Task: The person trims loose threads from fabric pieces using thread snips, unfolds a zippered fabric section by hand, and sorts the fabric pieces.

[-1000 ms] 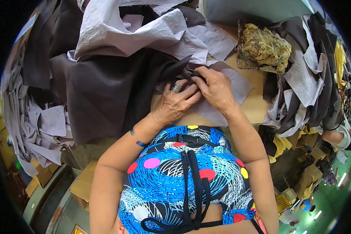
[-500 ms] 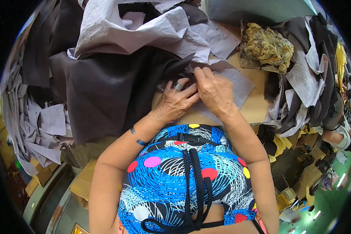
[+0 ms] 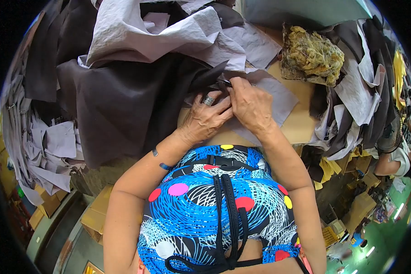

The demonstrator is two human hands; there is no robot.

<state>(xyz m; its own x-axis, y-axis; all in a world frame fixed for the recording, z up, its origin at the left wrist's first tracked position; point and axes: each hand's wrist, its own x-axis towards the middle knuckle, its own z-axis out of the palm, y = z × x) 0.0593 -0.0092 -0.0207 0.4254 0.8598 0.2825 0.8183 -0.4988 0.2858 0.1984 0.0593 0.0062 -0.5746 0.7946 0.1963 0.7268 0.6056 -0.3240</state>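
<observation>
Both my hands are close together over a dark brown sheet of material (image 3: 118,109). My left hand (image 3: 208,116), with a wide silver ring, has its fingers curled down at the sheet's right edge. Closed in a pinch, my right hand (image 3: 251,102) touches the left fingertips. A small dark, shiny tool (image 3: 224,83) pokes out past the right fingertips; its kind is mostly hidden. Under the right hand lies a flat grey piece (image 3: 283,96) of similar material. A crumpled light grey sheet (image 3: 164,43) lies beyond the hands.
A block of yellowish, fibrous, glue-like matter (image 3: 313,55) sits on the tan work surface (image 3: 306,119) at the right. Piles of dark and grey scraps (image 3: 358,91) hang at the right edge, with more strips (image 3: 55,141) at left. Cardboard boxes (image 3: 98,217) stand below.
My right fingers have shifted slightly, and the dark, shiny tool shows more clearly beyond them. My left hand stays almost in place.
</observation>
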